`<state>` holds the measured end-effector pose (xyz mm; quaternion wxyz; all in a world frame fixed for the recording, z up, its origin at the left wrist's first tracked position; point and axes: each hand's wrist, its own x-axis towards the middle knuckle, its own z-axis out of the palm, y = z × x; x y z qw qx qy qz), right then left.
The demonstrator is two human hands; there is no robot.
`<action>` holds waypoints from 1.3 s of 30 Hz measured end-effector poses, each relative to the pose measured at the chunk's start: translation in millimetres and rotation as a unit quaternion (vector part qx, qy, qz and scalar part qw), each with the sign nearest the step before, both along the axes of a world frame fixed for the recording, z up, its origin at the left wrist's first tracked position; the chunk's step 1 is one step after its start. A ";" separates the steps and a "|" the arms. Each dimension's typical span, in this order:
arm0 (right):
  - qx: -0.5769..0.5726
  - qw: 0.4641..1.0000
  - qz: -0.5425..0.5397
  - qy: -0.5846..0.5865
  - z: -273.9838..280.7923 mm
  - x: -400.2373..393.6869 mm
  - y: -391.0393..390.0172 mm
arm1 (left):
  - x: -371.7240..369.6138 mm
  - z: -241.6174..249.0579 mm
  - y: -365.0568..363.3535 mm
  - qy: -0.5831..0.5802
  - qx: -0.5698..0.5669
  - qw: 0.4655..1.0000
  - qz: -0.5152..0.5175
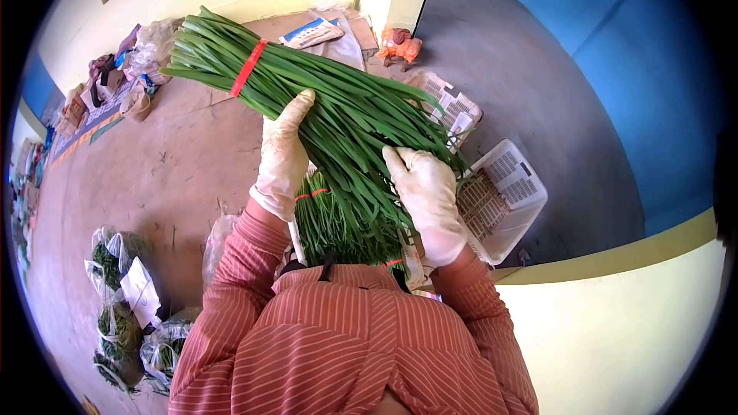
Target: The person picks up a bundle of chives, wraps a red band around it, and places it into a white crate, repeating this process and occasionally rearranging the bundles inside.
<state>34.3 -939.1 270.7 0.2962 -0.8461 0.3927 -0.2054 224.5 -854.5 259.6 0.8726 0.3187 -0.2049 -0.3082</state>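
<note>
A large bundle of long green leaves (pixel 330 100) lies slanted across both hands, with a red band (pixel 248 68) round its thicker end at the upper left. My left hand (pixel 284 150), in a pale glove, grips the bundle below the band, thumb on top and the other fingers hidden beneath. My right hand (pixel 421 192), also gloved, holds the loose leafy end, its thumb and forefinger pressed on the leaves. Under the held bundle, close to my body, more green bundles (pixel 338 227) with red bands stand in a container that is mostly hidden.
A white plastic crate (pixel 523 219) sits at the right, another crate (pixel 473 111) beyond it. Plastic bags of greens (pixel 119 323) stand on the floor at the lower left. Piled bags and a basket (pixel 135 105) are at the upper left. An orange bundle (pixel 400 46) lies by the doorway.
</note>
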 end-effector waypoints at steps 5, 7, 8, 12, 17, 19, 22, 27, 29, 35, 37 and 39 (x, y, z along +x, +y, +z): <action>0.039 0.995 -0.047 -0.085 -1.8 6.4 -1.7 | -9.9 6.8 2.1 0.011 0.014 1.000 0.011; 0.032 0.994 -0.045 -0.098 -14.5 7.6 -8.4 | -9.8 3.7 -1.4 -0.004 0.017 1.000 0.017; 0.026 0.992 -0.044 -0.112 -19.1 8.0 -10.3 | -10.0 2.5 -2.3 -0.018 0.021 0.999 0.021; 0.036 0.987 -0.055 -0.149 -14.2 12.4 -8.1 | -13.8 2.0 -5.2 0.007 0.011 1.000 0.007; 0.150 0.971 -0.037 -0.184 -15.2 9.8 -9.3 | -15.8 -3.9 -7.5 0.005 0.008 1.000 -0.010; 0.204 0.947 -0.041 -0.244 -16.9 2.9 -10.3 | -9.6 -13.1 -11.7 0.015 0.002 1.000 -0.014; 0.225 0.894 -0.084 -0.378 -30.3 -31.1 -27.1 | 1.1 -26.3 -8.2 0.014 0.029 0.999 -0.029; -0.056 0.970 -0.213 -0.106 -53.3 -87.0 -98.5 | 4.5 -35.0 2.4 -0.027 0.026 0.994 -0.099; -0.081 0.983 -0.148 -0.070 -9.2 -69.4 -62.9 | 5.6 -57.2 -5.5 -0.062 0.011 0.988 -0.143; 0.017 0.984 0.159 -0.076 19.9 -18.7 -32.5 | -19.7 -45.8 -17.7 -0.133 0.003 0.952 -0.277; 0.056 0.952 0.251 -0.166 6.2 -7.4 -27.8 | -27.5 -44.8 -20.4 -0.136 0.015 0.949 -0.284; 0.181 0.923 0.218 -0.261 -15.5 0.6 -19.9 | -31.2 -35.1 -20.0 -0.124 0.006 0.943 -0.308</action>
